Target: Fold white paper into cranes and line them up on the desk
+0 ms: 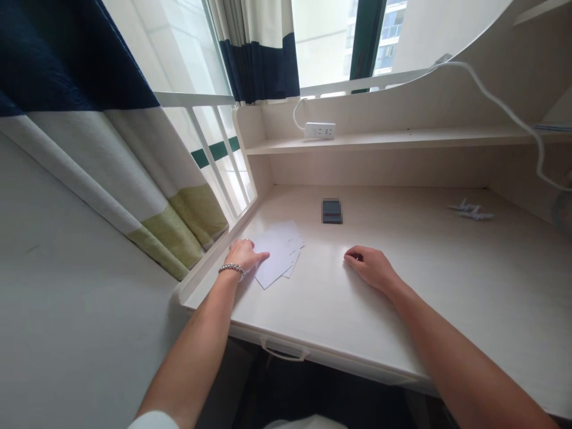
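Observation:
A fanned-out stack of white paper sheets (276, 253) lies on the left part of the desk. At its left edge rests my left hand (243, 254), thumb stretched out over the paper and apart from the other fingers, which are partly hidden. A beaded bracelet circles that wrist. To the right of the sheets, my right hand (367, 263) rests on the desktop with its fingers curled in; nothing shows in it. Beyond and between the hands sits a small dark rectangular object (331, 211), its surface blurred.
Several white folded paper cranes (473, 210) stand at the back right of the white desk (322, 310). A power strip (320, 130) is on the shelf (384, 141) behind. A white cable (496, 98) hangs at right. A curtain (179, 196) borders the left side.

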The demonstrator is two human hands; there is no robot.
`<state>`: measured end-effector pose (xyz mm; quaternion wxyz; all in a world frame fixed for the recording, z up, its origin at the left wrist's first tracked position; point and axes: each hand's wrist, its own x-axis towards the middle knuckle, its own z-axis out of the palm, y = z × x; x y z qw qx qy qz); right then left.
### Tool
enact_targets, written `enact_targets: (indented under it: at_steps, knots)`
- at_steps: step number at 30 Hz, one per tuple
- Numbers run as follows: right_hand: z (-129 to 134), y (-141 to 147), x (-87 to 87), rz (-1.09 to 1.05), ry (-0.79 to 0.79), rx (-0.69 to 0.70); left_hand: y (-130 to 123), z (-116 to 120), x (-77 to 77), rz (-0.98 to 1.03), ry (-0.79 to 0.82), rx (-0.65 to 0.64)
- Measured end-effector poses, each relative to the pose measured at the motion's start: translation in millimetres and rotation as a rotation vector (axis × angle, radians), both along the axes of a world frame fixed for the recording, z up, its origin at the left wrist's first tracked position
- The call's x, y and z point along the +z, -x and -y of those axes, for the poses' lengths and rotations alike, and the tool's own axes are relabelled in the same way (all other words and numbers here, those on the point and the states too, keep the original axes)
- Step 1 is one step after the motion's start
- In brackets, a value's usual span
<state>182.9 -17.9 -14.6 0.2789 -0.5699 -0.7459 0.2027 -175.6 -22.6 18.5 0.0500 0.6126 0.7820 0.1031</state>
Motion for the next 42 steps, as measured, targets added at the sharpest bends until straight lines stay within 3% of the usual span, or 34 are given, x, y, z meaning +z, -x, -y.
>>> enact_targets:
  at_steps: [12,19,23,26,32,37,40,42]
  knots:
    - [2.4,-1.0,1.2,0.015,-0.007,0.024,-5.5,2.6,0.6,0.092,0.021,-0.05]
    - [1.2,-1.6,1.5,0.03,0.023,0.039,-14.3,27.0,3.5,0.056,0.014,-0.287]
    - [1.4,-1.2,2.7,0.058,0.021,0.04,-24.7,43.3,4.6,0.039,0.125,-0.389]
    - [2.5,-0.8,4.2,0.06,0.022,0.039,-31.1,48.3,6.6,-0.004,0.118,-0.449]
    - [2.9,-1.3,4.3,0.049,0.02,0.039,-41.3,53.6,12.8,-0.108,0.011,-0.556]
    - [3.2,-2.2,3.6,0.037,0.019,0.047,-45.0,57.9,17.6,-0.116,-0.127,-0.469]
    - [4.2,0.5,5.8,-0.024,0.018,0.035,-54.2,57.7,17.1,-0.091,-0.389,-0.468]
    - [5.0,3.8,8.4,-0.157,0.07,0.019,-69.1,55.7,14.3,-0.043,-0.615,-0.566]
